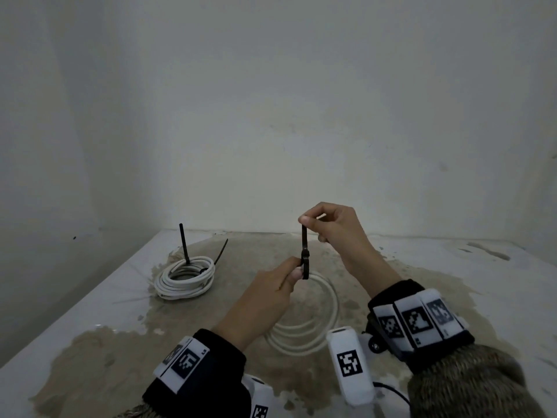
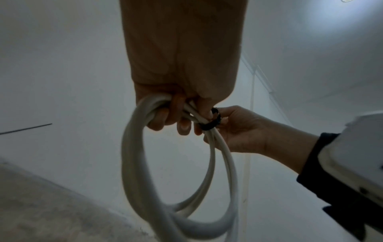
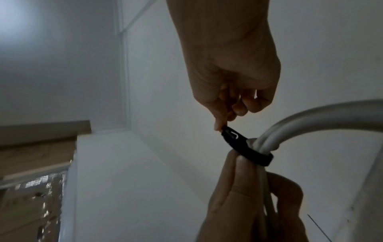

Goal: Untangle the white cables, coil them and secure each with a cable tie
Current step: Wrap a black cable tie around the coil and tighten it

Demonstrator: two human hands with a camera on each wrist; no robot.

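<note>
Our left hand (image 1: 272, 283) grips the white coil (image 2: 149, 163) above the surface (image 1: 422, 267); our right hand (image 1: 331, 224) pinches the black cable tie (image 1: 305, 251) looped around it. 1 tied coil (image 1: 185, 277) lies far left.

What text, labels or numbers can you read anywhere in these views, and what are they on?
No readable words, brands or numbers in any view.
Wrist bands: black-and-white square code markers only, plus small marks too blurred to read.
White wrist camera housing: one square code marker, no text.
Black cable tie, held white cable coil, tied coil on the table: no print visible.
</note>
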